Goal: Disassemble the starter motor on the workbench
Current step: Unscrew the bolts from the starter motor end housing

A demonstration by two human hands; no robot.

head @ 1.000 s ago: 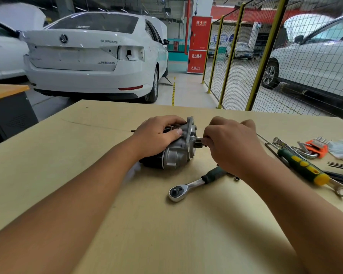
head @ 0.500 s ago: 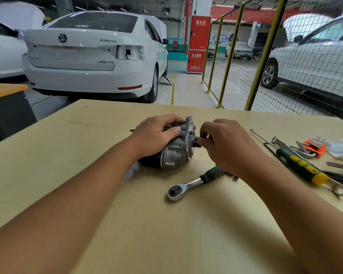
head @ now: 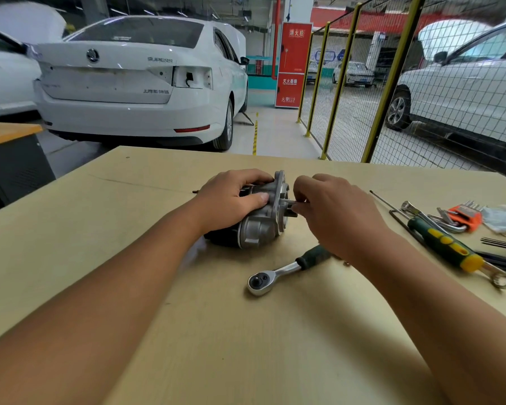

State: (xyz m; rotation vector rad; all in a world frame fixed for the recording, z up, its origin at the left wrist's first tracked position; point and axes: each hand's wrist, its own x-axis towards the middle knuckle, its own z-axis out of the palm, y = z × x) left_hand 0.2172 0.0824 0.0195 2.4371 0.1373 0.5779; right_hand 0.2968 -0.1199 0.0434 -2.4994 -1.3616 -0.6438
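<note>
Both hands are working the starter motor (head: 257, 220), lying mid-bench toward the far edge; left hand (head: 231, 200) is gripping its body, fingers wrapped over the top; right hand (head: 330, 211) is pinching a thin bolt (head: 289, 202) at the flange, now drawn slightly further out than a second ago; likely hand-extracting a through-bolt; ratchet (head: 278, 273) is lying idle just beside, nearer the front edge.

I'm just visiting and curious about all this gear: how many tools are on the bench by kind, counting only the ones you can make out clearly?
Ratchet wrench: 1
Green-and-yellow-handled screwdriver: 1
Orange hex key set: 1
Combination wrench, ring end showing: 1
Starter motor being worked on: 1
Total: 5
More thin dark tools lie at the right edge, too blurred to count.
</note>
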